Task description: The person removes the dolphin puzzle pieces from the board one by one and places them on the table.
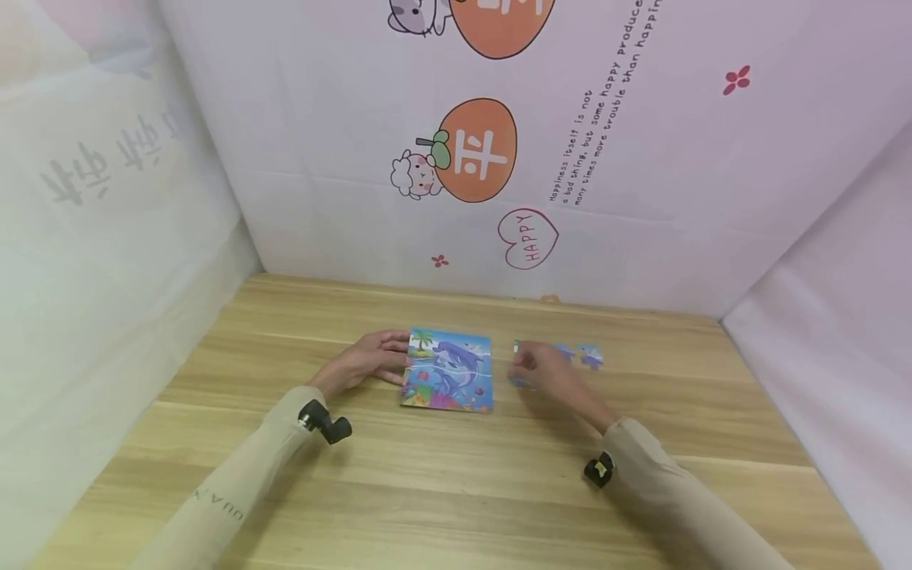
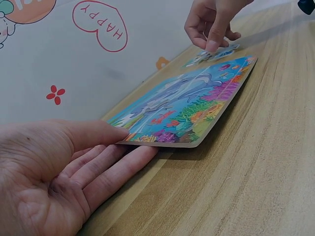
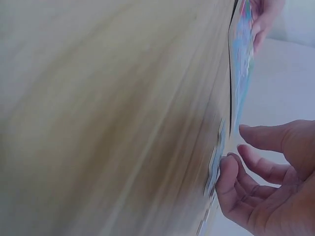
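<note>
A square dolphin picture board (image 1: pixel 447 370), like a puzzle board, has wavy pale lines across its underwater scene. My left hand (image 2: pixel 64 172) holds its left edge, thumb on top and fingers underneath. That edge stands slightly off the table in the left wrist view. To the board's right, several loose jigsaw pieces (image 1: pixel 590 356) lie on the wood. My right hand (image 1: pixel 549 370) is over these pieces and partly hides them. In the right wrist view its thumb and forefinger are apart, and its bent fingers (image 3: pixel 229 172) touch or nearly touch a flat piece (image 3: pixel 215 162).
The wooden table (image 1: pixel 427 491) runs back to a white printed cloth (image 1: pixel 342 198). More white cloth hangs at the left (image 1: pixel 107 237) and right sides. Each sleeved wrist carries a small black camera (image 1: pixel 324 421).
</note>
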### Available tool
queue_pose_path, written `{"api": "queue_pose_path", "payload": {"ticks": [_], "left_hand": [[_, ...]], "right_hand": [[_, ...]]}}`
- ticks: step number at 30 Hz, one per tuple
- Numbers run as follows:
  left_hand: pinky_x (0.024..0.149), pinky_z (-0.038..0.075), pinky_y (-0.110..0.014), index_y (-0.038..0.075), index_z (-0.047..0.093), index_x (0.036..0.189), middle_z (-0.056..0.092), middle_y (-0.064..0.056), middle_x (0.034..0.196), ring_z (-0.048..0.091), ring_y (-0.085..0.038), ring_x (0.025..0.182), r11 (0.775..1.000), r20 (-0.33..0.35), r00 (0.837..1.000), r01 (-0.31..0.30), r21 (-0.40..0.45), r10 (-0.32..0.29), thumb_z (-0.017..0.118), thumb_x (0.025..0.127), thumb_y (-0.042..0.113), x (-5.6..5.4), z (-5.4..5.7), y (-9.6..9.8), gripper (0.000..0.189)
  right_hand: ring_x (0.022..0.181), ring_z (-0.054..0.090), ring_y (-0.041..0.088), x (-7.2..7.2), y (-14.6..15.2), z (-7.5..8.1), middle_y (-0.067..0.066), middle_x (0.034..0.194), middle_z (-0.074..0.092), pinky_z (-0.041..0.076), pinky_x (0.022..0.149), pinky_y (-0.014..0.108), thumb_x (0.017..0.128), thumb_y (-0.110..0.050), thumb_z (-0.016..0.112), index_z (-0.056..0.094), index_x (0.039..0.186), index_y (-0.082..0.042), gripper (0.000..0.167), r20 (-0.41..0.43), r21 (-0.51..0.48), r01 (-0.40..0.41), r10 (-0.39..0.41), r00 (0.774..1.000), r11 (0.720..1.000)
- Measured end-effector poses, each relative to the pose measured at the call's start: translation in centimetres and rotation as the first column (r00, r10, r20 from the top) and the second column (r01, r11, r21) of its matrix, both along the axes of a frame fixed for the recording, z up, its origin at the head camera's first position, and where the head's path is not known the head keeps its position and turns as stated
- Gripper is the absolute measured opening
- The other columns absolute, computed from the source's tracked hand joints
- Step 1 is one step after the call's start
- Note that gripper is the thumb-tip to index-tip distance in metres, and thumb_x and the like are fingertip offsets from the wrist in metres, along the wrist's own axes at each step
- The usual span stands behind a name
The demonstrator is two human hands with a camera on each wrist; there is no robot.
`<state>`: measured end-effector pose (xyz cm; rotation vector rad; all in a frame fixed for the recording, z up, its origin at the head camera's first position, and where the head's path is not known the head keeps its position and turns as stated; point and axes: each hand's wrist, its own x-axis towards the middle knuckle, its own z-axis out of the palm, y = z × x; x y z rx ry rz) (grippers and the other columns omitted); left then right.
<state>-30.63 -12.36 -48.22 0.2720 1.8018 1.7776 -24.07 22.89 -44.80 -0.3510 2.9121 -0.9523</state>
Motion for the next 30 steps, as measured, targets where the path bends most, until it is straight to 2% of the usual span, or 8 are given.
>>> {"api": "queue_pose_path", "payload": {"ticks": [5, 11, 18, 21, 24, 27, 30], "left_hand": [[0.088, 0.068, -0.04, -0.001, 0.034, 0.159, 0.046, -0.029, 0.154, 0.074, -0.026, 0.102, 1.0, 0.0, 1.0, -0.004, -0.004, 0.004, 0.066, 0.099, -0.005, -0.1, 0.1, 0.1, 0.068], [0.088, 0.068, -0.04, 0.0, 0.034, 0.16, 0.046, -0.029, 0.154, 0.074, -0.025, 0.101, 1.0, 0.001, 1.0, -0.011, -0.011, 0.011, 0.065, 0.099, -0.005, -0.3, 0.4, 0.2, 0.068], [0.088, 0.068, -0.04, 0.0, 0.035, 0.16, 0.045, -0.029, 0.154, 0.074, -0.026, 0.102, 1.0, 0.0, 1.0, -0.011, -0.02, 0.011, 0.065, 0.099, -0.005, -0.6, 0.6, 0.1, 0.068], [0.088, 0.068, -0.04, 0.0, 0.035, 0.16, 0.045, -0.029, 0.154, 0.073, -0.026, 0.101, 1.0, -0.003, 1.0, -0.014, -0.013, 0.014, 0.065, 0.099, -0.005, -0.7, 0.6, 0.1, 0.068], [0.088, 0.068, -0.041, -0.001, 0.034, 0.16, 0.044, -0.03, 0.155, 0.073, -0.027, 0.102, 1.0, -0.007, 1.0, -0.003, -0.014, 0.003, 0.066, 0.099, -0.004, -0.6, 0.4, 0.2, 0.068], [0.088, 0.068, -0.041, -0.002, 0.033, 0.16, 0.043, -0.03, 0.156, 0.073, -0.027, 0.103, 1.0, 0.001, 1.0, 0.003, -0.019, -0.003, 0.066, 0.099, -0.004, -0.3, 0.1, 0.2, 0.069], [0.088, 0.068, -0.041, -0.002, 0.034, 0.159, 0.044, -0.03, 0.155, 0.073, -0.026, 0.103, 1.0, 0.008, 1.0, -0.004, -0.017, 0.004, 0.067, 0.099, -0.004, -0.1, -0.1, 0.1, 0.069]], "right_hand": [[0.089, 0.064, 0.021, -0.5, -1.3, 0.1, 0.007, 0.095, 0.07, 0.063, 0.081, 0.037, 0.097, -0.011, 0.075, 0.067, 0.096, -0.005, 0.01, 0.02, -0.014, -0.005, 0.005, 1.0, 1.0], [0.089, 0.067, 0.022, -1.3, -2.7, 0.9, 0.01, 0.1, 0.07, 0.064, 0.071, 0.03, 0.098, -0.009, 0.072, 0.066, 0.1, -0.005, 0.007, 0.035, -0.057, -0.018, 0.02, 0.999, 0.998], [0.097, 0.069, 0.028, -2.3, -4.9, 1.7, 0.013, 0.106, 0.069, 0.065, 0.078, 0.034, 0.097, -0.007, 0.074, 0.065, 0.104, -0.002, 0.012, 0.048, -0.083, -0.067, 0.071, 0.996, 0.994], [0.098, 0.069, 0.029, -2.5, -6.0, 1.6, 0.017, 0.113, 0.068, 0.067, 0.076, 0.033, 0.094, -0.005, 0.076, 0.063, 0.111, 0.001, 0.021, 0.065, -0.117, -0.086, 0.094, 0.993, 0.989], [0.093, 0.069, 0.027, -2.6, -7.1, 1.4, 0.02, 0.123, 0.063, 0.067, 0.067, 0.031, 0.092, -0.005, 0.079, 0.06, 0.12, 0.003, 0.035, 0.11, -0.147, -0.09, 0.107, 0.988, 0.985], [0.082, 0.068, 0.026, -2.6, -8.2, 1.3, 0.022, 0.134, 0.056, 0.066, 0.058, 0.031, 0.089, -0.006, 0.083, 0.054, 0.132, 0.003, 0.052, 0.186, -0.17, -0.099, 0.13, 0.974, 0.981], [0.079, 0.066, 0.026, -2.6, -9.0, 1.2, 0.023, 0.14, 0.048, 0.066, 0.057, 0.031, 0.085, -0.01, 0.087, 0.05, 0.139, 0.0, 0.066, 0.246, -0.154, -0.103, 0.139, 0.959, 0.983]]}}
